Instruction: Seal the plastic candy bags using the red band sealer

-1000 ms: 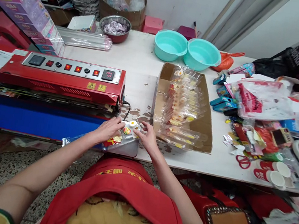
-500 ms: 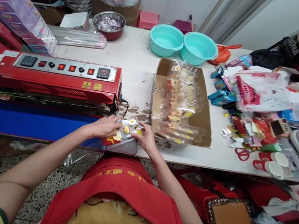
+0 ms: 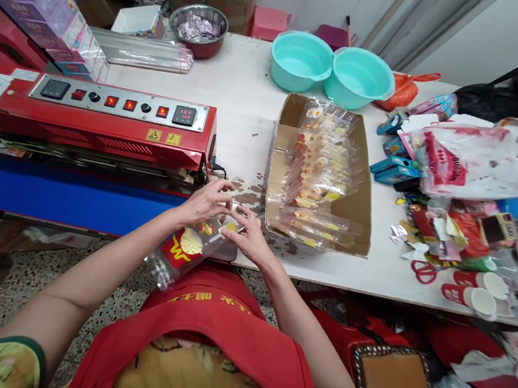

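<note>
A clear plastic bag (image 3: pixel 187 243) lies tilted at the table's front edge, its lower left end hanging over. Inside it are a red fries carton with a yellow mark and small round food-shaped pieces. My left hand (image 3: pixel 206 204) is at the bag's upper end, fingers bent and pinched on its edge. On the right side, my right hand (image 3: pixel 247 236) grips the bag with thumb on top. Fingers of both hands nearly meet there, hiding part of the upper edge. Beneath is a grey flat surface (image 3: pixel 227 252), mostly covered.
A red sealing machine (image 3: pixel 118 124) with a blue belt (image 3: pixel 54 194) stands left. To the right, a cardboard box (image 3: pixel 357 234) holds several similar filled bags. Two turquoise basins (image 3: pixel 300 64) stand behind it. Red scissors (image 3: pixel 424 272) and paper cups (image 3: pixel 467 298) lie far right.
The bag has turned and slid toward me and left, showing more of the fries carton. My left hand has lifted from lying on it to pinch the upper end. The view has shifted slightly.
</note>
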A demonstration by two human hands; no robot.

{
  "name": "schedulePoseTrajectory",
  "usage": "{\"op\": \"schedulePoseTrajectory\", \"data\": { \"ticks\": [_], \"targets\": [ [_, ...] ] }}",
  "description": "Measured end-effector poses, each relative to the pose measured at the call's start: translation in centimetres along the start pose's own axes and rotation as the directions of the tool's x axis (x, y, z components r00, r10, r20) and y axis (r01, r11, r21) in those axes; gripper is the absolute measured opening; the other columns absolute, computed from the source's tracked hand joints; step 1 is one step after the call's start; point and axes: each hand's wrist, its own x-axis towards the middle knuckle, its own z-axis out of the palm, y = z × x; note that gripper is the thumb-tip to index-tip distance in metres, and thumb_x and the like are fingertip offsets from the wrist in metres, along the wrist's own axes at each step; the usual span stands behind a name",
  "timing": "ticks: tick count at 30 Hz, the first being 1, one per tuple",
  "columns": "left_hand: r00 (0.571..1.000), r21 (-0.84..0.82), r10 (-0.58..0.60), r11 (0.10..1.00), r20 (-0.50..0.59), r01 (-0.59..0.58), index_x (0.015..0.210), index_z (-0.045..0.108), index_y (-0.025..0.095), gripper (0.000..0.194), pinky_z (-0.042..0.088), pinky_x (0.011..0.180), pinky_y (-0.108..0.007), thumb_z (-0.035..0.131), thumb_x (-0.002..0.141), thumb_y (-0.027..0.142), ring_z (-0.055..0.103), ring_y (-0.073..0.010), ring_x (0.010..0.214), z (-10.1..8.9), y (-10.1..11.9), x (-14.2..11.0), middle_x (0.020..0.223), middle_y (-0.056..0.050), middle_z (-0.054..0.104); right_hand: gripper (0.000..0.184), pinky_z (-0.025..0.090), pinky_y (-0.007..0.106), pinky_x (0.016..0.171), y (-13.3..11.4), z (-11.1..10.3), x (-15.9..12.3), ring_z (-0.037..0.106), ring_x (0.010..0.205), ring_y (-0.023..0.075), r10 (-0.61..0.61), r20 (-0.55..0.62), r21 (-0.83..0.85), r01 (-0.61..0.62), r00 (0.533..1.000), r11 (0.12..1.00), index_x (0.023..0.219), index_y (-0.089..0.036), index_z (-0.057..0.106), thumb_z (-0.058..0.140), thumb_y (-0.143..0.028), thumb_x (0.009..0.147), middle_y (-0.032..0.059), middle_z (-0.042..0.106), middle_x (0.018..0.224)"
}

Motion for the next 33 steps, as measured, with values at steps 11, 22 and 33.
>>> {"op": "schedulePoseTrajectory", "data": {
  "ticks": [11, 22, 33],
  "targets": [
    [0.819, -0.649, -0.57, 0.647, -0.066, 0.399, 0.114, 0.061, 0.019, 0.049, 0.047, 0.061, -0.025, 0.072, 0.071, 0.04, 0.058, -0.0118, 0.068, 1.1, -0.5, -1.2, 0.108, -0.007, 0.064, 0.034, 0.039, 0.045, 0.102, -0.6, -1.0, 1.2, 0.056, 0.119, 0.0288, 0.085, -0.031, 0.36, -0.068, 0.996, 0.931, 0.067, -0.02, 0.071, 0.078, -0.054, 0.066, 0.01, 0.067, 0.113],
    [0.485, -0.869, -0.864, 0.34, -0.138, 0.359, 0.059, 0.062, 0.014, 0.033, 0.035, 0.047, -0.021, 0.079, 0.053, 0.042, 0.05, -0.0094, 0.048, 3.1, -2.3, -2.6, 0.052, 0.002, 0.059, 0.036, 0.043, 0.028, 0.055, -0.9, 1.3, 3.2, 0.055, 0.054, 0.015, 0.252, 0.041, 0.525, -0.236, 0.967, 0.818, 0.064, -0.017, 0.069, 0.085, -0.046, 0.051, 0.0015, 0.066, 0.061],
    [0.381, -0.972, -0.924, 0.073, 0.017, 0.221, 0.088, 0.063, 0.012, 0.042, 0.05, 0.055, -0.031, 0.08, 0.054, 0.029, 0.066, -0.021, 0.058, 0.2, -3.1, -5.8, 0.072, -0.009, 0.072, 0.047, 0.041, 0.025, 0.05, -4.5, 2.6, 10.5, 0.053, 0.047, 0.0111, 0.219, 0.085, 0.573, -0.227, 0.972, 0.788, 0.083, -0.018, 0.056, 0.086, -0.04, 0.052, 0.0003, 0.069, 0.063]
  ]
}}
